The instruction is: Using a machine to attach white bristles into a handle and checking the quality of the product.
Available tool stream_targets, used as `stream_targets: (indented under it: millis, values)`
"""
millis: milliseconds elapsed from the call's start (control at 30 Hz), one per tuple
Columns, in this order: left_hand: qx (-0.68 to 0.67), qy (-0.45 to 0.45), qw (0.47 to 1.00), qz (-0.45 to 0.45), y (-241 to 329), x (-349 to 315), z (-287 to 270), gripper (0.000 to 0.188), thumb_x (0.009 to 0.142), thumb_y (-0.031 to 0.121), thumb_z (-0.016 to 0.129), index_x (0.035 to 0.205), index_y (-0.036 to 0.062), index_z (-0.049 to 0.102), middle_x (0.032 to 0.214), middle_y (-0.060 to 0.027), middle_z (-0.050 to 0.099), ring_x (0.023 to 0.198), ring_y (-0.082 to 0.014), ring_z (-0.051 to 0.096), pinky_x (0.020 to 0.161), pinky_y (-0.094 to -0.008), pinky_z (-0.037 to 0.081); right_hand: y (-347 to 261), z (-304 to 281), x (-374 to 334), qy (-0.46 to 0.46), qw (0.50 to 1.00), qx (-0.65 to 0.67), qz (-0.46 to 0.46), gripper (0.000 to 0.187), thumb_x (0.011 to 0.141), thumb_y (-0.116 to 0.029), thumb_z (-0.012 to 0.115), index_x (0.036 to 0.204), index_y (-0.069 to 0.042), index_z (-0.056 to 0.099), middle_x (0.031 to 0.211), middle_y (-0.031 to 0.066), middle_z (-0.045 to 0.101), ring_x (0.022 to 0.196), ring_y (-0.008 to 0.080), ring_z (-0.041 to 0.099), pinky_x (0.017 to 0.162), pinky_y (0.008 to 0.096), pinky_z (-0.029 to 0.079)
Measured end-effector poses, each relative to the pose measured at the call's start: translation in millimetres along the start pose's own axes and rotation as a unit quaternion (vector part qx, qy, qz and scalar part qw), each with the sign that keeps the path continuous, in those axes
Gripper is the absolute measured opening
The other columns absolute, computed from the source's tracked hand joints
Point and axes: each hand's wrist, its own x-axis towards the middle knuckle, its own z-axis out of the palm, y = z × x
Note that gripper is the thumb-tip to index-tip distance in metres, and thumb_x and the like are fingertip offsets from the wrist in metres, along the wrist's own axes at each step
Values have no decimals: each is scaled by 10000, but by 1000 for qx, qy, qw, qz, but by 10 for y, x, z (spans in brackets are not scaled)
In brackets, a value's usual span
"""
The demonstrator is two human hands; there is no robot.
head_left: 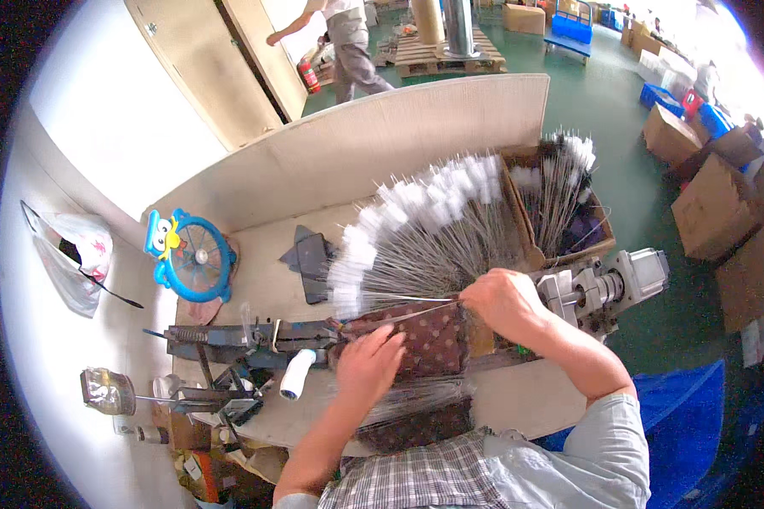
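My right hand (505, 301) is closed, its fingertips pinched on the thin stem of a wire brush (429, 299) at the near end of a fanned pile. The pile of brushes (433, 204) has white bristle tips pointing away from me and bare wire stems converging toward that hand. My left hand (369, 365) rests lower and to the left, fingers stretched out over a brown polka-dot cloth (437, 343); it is slightly blurred and I see nothing held in it. More thin wires (416, 399) lie across the near edge of the cloth.
A motorised metal fixture (607, 284) stands right of my right hand; a long metal clamp (246, 337) lies left. Beyond are a carton of brushes (560, 204), a dark phone (314, 267) and a blue cartoon fan (197, 259). Behind the bench panel (382, 136), a person (352, 51) walks.
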Motion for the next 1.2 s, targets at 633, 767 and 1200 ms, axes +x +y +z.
stream_targets:
  millis: [633, 767, 1200]
  values:
    - [-518, 93, 740, -419, -9, -888, -341, 204, 835, 122, 596, 982, -16, 627, 867, -97, 646, 729, -134, 608, 708, -253, 485, -1108, 801, 817, 49, 980, 87, -172, 115, 674, -244, 633, 672, -129, 626, 675, 8, 595, 731, 232, 532, 646, 357, 457]
    - [-628, 155, 606, -464, -315, -1015, -413, 303, 884, 291, 516, 969, 12, 598, 785, -88, 623, 672, -138, 585, 634, -259, 467, -1290, 846, 903, 19, 986, 56, -155, 101, 673, -206, 606, 657, -107, 614, 707, 33, 604, 779, 265, 539, 642, 392, 474]
    - [-224, -40, 854, -468, -407, -646, -136, 417, 699, 411, 704, 724, -2, 652, 633, -61, 619, 585, -102, 585, 538, -294, 437, -1313, 798, 966, -30, 992, 15, -124, 89, 649, -168, 601, 644, -88, 642, 693, 63, 615, 784, 262, 571, 668, 385, 489]
